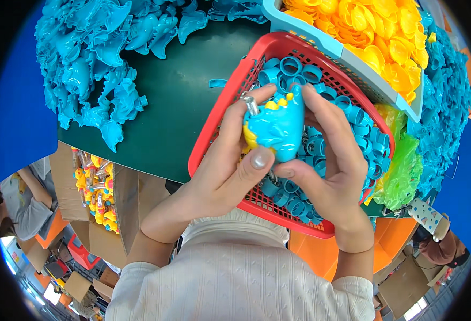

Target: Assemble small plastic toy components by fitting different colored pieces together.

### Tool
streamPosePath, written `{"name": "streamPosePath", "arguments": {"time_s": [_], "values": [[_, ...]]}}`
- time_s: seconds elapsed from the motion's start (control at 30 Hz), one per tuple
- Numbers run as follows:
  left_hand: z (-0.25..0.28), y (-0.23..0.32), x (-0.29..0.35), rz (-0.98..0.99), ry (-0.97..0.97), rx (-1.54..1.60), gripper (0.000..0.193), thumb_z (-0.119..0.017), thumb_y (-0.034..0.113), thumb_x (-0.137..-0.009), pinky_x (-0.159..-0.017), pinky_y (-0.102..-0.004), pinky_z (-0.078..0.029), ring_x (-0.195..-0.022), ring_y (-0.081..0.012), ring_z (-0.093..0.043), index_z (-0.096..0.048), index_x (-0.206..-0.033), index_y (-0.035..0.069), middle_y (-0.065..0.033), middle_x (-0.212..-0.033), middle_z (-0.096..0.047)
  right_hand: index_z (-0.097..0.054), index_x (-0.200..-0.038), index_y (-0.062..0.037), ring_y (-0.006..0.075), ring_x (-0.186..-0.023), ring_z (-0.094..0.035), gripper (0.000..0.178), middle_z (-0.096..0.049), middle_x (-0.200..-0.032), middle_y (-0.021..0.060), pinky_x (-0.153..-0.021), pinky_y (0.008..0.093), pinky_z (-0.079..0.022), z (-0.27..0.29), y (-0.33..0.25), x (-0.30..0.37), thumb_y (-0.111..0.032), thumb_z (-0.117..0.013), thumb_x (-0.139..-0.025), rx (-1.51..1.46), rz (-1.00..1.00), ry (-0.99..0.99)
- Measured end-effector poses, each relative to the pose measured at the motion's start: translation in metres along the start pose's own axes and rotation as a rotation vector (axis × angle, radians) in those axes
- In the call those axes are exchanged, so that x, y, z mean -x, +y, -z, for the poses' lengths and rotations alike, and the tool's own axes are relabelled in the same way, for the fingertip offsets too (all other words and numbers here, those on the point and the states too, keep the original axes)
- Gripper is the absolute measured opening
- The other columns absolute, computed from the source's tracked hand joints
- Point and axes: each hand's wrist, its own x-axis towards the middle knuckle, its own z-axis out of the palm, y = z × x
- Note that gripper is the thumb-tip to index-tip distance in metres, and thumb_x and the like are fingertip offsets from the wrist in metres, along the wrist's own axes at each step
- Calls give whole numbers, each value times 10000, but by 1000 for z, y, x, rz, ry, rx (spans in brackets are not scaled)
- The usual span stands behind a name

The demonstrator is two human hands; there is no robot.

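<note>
"What does the head camera show in your grip?"

"My left hand (pixel 219 167) and right hand (pixel 341 187) are both closed around one blue-and-yellow toy (pixel 282 128), held over the red basket (pixel 214 124). My left thumb presses its lower edge, my right fingertips steady its top, and a metal spring (pixel 252 106) sticks out by my left fingers."

"How far along is that one?"

"Partly there, I'd judge. The blue shell and the yellow part sit together, with yellow showing along the edges. Whether they are fully seated I can't tell, because my fingers cover much of the seam."

"And what is left?"

"Plenty, by the look of it. The basket below is full of loose blue rings (pixel 290 66), yellow pieces (pixel 393 48) fill the pale blue bin (pixel 348 59), and blue shells lie heaped on the green table (pixel 174 88) to my left, with another blue heap (pixel 444 107) far to my right."

"Anything finished?"

"Possibly. The cardboard box (pixel 104 241) at my left holds mostly yellow toys (pixel 97 192) that look put together, though the curved edge of the view blurs their details."
</note>
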Motion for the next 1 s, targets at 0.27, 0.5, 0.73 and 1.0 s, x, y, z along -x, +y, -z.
{"name": "streamPosePath", "arguments": {"time_s": [0.27, 0.5, 0.73, 1.0], "values": [[9, -8, 1, -187, -29, -36, 568, -622, 37, -806, -968, -320, -387, -1147, -181, -458, -358, -1308, 8, -105, -1269, -420, -402, -1265, 75, 278, -1182, -438, 710, -431, -1281, 190, -992, 400, -350, 6, -4, -1, -204, -737, -705, -198, -17, -7], [11, -9, 2, -254, -23, -78, 553, -671, -37, -726, -927, -332, -451, -1125, -204, -487, -450, -1232, -3, -128, -1236, -447, -436, -1244, 69, 272, -1163, -450, 693, -434, -1272, 196, -932, 391, -423, 10, -2, 0, -250, -737, -709, -141, 15, -53], [12, -11, 5, -286, -12, -283, 578, -747, 95, -669, -928, -342, -433, -1118, -255, -500, -502, -1177, -33, -200, -1228, -471, -490, -1206, 32, 305, -1161, -475, 599, -495, -1215, 202, -912, 350, -429, 7, -4, 1, -102, -722, -669, -94, 20, -57], [15, -4, -1, -325, -93, -416, 575, -690, 144, -744, -936, -365, -415, -1124, -275, -495, -449, -1240, -18, -193, -1206, -495, -401, -1256, -19, 250, -1177, -435, 808, -421, -1199, 98, -911, 361, -426, 1, -1, 3, -257, -811, -602, -246, -37, 46]]}}
